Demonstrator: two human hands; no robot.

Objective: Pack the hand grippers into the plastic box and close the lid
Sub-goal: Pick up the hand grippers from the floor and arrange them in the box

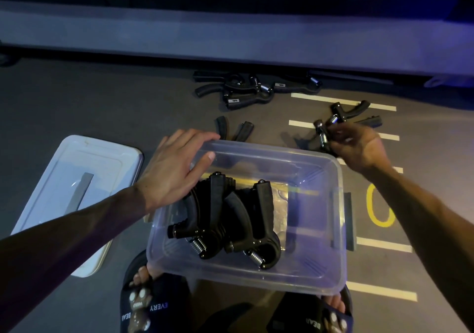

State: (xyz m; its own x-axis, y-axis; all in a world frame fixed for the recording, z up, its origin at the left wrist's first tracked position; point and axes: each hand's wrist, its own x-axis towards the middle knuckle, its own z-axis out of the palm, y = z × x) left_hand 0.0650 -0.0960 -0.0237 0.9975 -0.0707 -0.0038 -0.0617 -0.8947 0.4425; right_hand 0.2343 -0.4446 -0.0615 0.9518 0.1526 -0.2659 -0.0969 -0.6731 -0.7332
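A clear plastic box [331, 276] stands on the dark floor in front of me, with black hand grippers [225, 219] lying inside at its left half. My left hand [171, 168] holds the box's far left rim, thumb inside the wall. My right hand [359, 145] is past the box's far right corner, closed around a black hand gripper [331, 125] on the floor. A pile of more hand grippers [246, 89] lies farther back, and another hand gripper [233, 130] sits just behind the box. The pale lid [77, 184] lies flat to the left.
Yellow-white painted lines [384, 245] and a yellow digit [379, 204] mark the floor at right. A long low ledge [230, 37] runs across the back. My feet in dark sandals [143, 304] are just under the box's near edge.
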